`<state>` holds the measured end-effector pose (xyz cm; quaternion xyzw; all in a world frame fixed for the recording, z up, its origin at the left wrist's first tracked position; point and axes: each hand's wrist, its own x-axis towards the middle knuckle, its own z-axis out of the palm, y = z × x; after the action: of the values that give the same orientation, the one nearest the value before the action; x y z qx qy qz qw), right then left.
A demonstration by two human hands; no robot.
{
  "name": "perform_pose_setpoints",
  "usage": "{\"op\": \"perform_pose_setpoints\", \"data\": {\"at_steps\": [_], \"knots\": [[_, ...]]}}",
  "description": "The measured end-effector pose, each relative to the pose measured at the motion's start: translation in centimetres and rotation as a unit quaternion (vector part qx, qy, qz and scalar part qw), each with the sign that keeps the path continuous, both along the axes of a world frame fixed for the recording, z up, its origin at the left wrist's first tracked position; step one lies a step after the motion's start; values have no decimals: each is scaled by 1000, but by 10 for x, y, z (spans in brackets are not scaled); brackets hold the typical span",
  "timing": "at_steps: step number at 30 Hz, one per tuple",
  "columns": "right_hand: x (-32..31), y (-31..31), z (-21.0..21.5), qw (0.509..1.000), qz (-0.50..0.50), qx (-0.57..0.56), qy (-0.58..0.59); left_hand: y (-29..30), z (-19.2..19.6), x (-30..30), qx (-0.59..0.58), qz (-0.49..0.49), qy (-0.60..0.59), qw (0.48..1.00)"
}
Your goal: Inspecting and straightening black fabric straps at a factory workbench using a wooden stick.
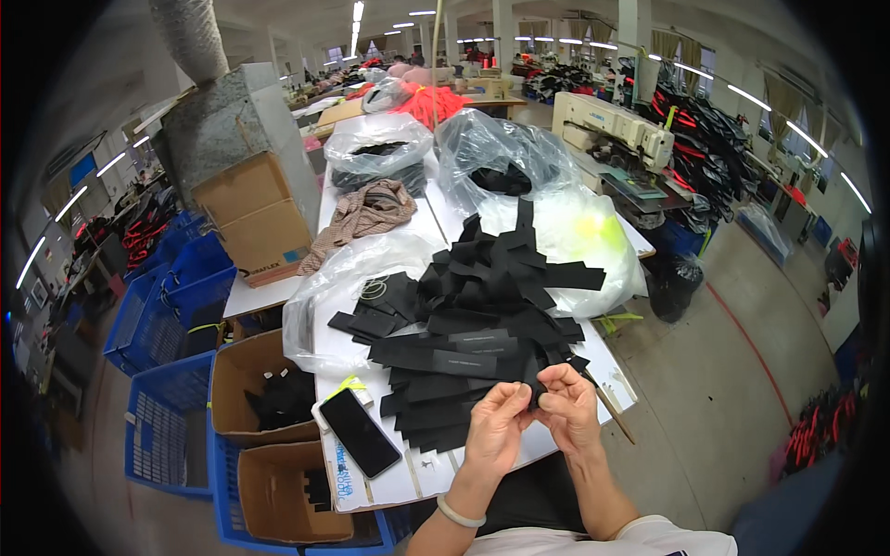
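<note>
both my left hand (498, 428) and right hand (571, 412) pinch a black fabric piece (535, 395) at five o'clock in view; if i tug unevenly it could slip, and careless reaching could scatter the strips (422, 354) at its ten o'clock.

Head-worn fisheye, facing forward and down, edges unclear

Right of the phone (360, 432), I see pale print (454, 362) on black strips (408, 352); beside its near end, blue lettering (344, 474) on the white table (422, 474); beyond it, a lettered carton (250, 222).
</note>
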<state>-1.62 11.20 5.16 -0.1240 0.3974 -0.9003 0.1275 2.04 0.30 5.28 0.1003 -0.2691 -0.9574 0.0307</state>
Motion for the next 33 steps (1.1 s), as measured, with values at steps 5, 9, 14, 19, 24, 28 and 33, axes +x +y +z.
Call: {"op": "perform_pose_setpoints", "data": {"at_steps": [5, 9, 14, 19, 24, 28, 33], "knots": [[0, 4, 0, 994, -56, 89, -19, -1, -12, 7, -28, -15, 54, 998], [-3, 0, -12, 998, -53, 39, 19, 2, -11, 6, -133, 47, 50, 989], [-2, -3, -15, 978, -91, 148, 113, -7, -8, 4, -255, 76, 57, 962], [6, 5, -17, 977, 121, -144, -105, -26, -12, 6, -41, -123, 66, 989], [13, -8, -9, 990, 135, -12, -32, -37, -18, 17, -38, -62, 28, 997], [2, -17, -16, 991, 74, 109, -8, -44, -22, 9, -108, 13, 13, 994], [-5, -29, -28, 981, 158, -19, -110, -54, -28, 9, -64, 1, 23, 998]]}}
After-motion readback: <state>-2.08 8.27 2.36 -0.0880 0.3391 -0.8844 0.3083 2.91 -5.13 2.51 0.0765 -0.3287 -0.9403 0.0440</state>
